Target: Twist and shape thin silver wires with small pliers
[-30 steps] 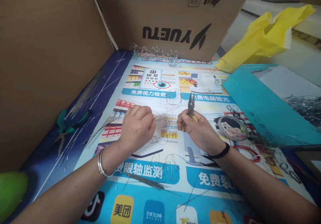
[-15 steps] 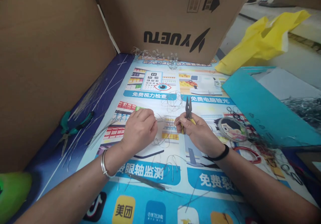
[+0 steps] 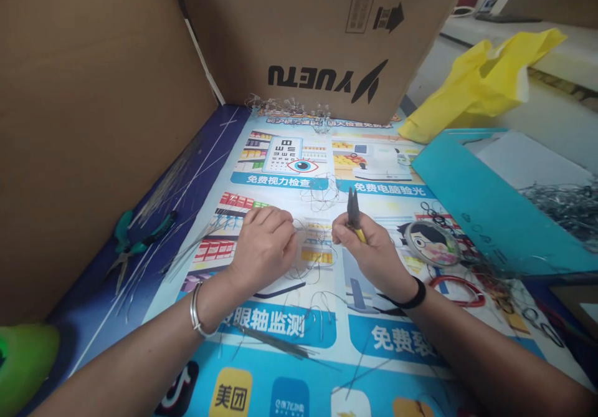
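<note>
My left hand (image 3: pixel 265 242) is closed, knuckles up, with thin bent wire (image 3: pixel 314 233) running out from its fingertips to the right in loose loops. Its fingertips are turned away, so the grip itself is hidden. A silver bangle circles that wrist. To the right, my right hand (image 3: pixel 369 242) is wrapped round needle-nose pliers (image 3: pixel 354 211) with yellow handles, their dark jaws pointing away from me. The thumb and index finger of this hand press together beside the pliers; whether they also pinch wire I cannot tell. A tangle of bent wire (image 3: pixel 324 192) lies on the printed sheet beyond my hands.
Teal-handled pliers (image 3: pixel 128 245) and straight wires (image 3: pixel 166 183) lie on the left. Cut wires (image 3: pixel 275 341) lie nearer me. On the right are a round tin (image 3: pixel 432 242), a red ring (image 3: pixel 458 291) and a blue box (image 3: pixel 467 211) of wire pieces. Cardboard (image 3: pixel 317 30) stands behind.
My right hand has drawn slightly right, away from the wire, and the pliers have sunk lower in its grip. The left hand has barely shifted. The view has tilted a little.
</note>
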`<state>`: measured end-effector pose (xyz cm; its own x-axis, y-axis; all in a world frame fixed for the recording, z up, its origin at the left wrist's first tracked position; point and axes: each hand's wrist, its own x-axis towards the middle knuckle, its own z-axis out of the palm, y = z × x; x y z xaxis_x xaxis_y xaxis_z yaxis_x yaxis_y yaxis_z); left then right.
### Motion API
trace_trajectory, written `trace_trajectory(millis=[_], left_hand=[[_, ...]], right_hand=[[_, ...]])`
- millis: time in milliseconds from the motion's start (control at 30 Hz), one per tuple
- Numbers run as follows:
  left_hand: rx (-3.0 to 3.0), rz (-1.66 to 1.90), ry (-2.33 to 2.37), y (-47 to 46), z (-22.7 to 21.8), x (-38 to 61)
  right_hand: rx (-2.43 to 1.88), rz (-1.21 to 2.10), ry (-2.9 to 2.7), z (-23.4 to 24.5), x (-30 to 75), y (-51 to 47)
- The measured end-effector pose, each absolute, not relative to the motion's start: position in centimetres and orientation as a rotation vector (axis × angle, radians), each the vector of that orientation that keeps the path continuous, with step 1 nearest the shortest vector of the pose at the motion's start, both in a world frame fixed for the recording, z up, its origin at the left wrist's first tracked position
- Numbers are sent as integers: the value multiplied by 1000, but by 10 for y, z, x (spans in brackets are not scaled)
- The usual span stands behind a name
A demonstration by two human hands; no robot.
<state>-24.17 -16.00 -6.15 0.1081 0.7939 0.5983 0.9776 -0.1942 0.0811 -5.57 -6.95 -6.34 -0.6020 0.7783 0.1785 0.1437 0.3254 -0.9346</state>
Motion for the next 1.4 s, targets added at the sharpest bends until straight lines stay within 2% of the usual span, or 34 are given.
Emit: trace_trajectory(millis=[467, 767, 1400], left_hand=[[-2141, -861, -1675, -162, -60, -237], [-2157, -861, -1605, -164, -62, -236], [-2166, -844, -1564, -163, -62, -234]], right_hand=[[-740, 850, -2203, -52, -59, -67], [-419, 452, -2290, -59, -58, -64], [-266, 354, -2400, -53, -58, -64]])
